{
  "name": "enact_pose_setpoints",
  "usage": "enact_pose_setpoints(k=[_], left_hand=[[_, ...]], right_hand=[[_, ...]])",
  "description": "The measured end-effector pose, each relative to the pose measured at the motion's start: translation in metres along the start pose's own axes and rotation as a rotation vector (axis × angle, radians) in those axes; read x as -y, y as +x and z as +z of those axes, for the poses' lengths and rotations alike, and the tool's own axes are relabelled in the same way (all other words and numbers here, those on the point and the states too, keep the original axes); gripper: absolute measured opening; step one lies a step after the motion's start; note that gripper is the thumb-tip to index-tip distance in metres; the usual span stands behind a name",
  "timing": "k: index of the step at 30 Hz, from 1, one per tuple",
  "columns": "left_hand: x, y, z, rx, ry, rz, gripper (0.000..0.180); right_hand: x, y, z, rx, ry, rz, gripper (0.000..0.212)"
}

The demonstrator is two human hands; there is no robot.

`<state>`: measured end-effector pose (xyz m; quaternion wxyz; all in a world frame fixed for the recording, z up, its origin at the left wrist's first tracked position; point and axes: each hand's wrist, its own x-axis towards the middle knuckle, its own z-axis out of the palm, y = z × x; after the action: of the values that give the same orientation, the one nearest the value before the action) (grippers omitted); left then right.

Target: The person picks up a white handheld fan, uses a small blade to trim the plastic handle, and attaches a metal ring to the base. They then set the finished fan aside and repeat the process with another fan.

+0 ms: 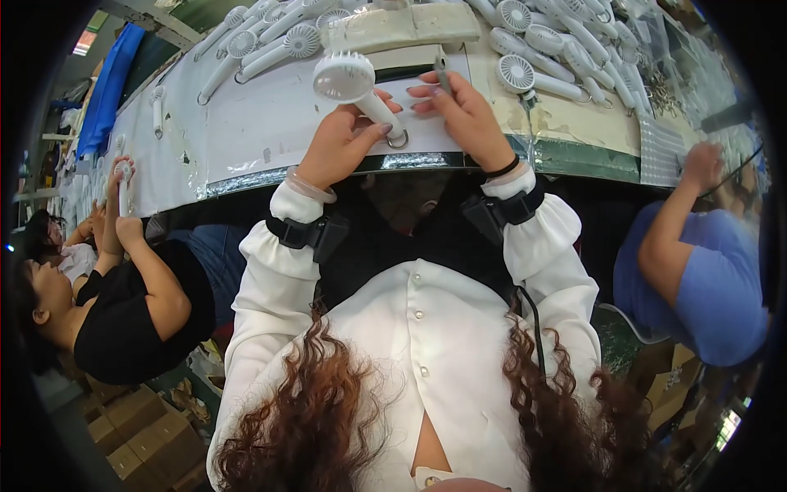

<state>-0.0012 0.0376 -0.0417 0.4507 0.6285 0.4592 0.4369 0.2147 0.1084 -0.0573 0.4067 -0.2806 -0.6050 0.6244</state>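
Far left: a co-worker (pixel 123 303) in a black top sits at the bench; both hands raised, one holding up a white fan (pixel 123 184); well apart from the wearer
Bench (pixel 246 123): pale sheet with a foil-taped front edge; curves across the top of the view
Left pile: finished white fans (pixel 262 37) lying in rows at the far left of the bench; near no hand
Left hand (pixel 340 148): fingers curled tight around the handle of a hand fan (pixel 352 86); thumb pressed along the side; a clear bangle on the wrist and a black strap on the cuff below it
Hand fan: white, round grille head tipped up and to the left over the bench; handle slants down to a metal ring (pixel 398 139) at its end, just beside the left fingertips
Right hand (pixel 467 115): thumb and forefinger pinching a thin grey tool (pixel 441 70) that stands nearly upright; other fingers spread loosely toward the handle; tool tip hidden, so its kind cannot be told
Step in hand: by the look of it, working on the handle end of the fan with the tool
Next move calls for: likely a steady left grip and a fine aim of the tool at the handle near the ring
Right pile: more fans (pixel 557 49) heaped at the far right of the bench
Far right: a second co-worker (pixel 705 271) in blue, arm reaching up to the bench edge
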Motion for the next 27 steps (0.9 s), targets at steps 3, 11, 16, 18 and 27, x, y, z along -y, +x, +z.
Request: enact_pose_setpoints(k=[3, 11, 16, 18, 27], left_hand=[[0.000, -0.003, 0.004, 0.007, -0.034, -0.038, 0.042], [-0.002, 0.005, 0.003, -0.132, -0.044, 0.063, 0.040], [-0.003, 0.005, 0.004, -0.147, 0.018, 0.112, 0.037], [-0.001, 0.000, 0.004, -0.119, 0.087, 0.097, 0.036], [-0.001, -0.006, 0.012, 0.002, 0.454, 0.031, 0.038]], right_hand=[[0.006, -0.003, -0.011, -0.076, 0.011, 0.085, 0.029], [0.005, -0.006, -0.017, 0.142, 0.014, 0.160, 0.026], [-0.003, -0.006, -0.008, 0.141, -0.108, 0.044, 0.025], [-0.002, -0.005, -0.007, 0.125, -0.121, 0.023, 0.024], [-0.005, -0.003, -0.015, 0.096, -0.041, 0.036, 0.032]])
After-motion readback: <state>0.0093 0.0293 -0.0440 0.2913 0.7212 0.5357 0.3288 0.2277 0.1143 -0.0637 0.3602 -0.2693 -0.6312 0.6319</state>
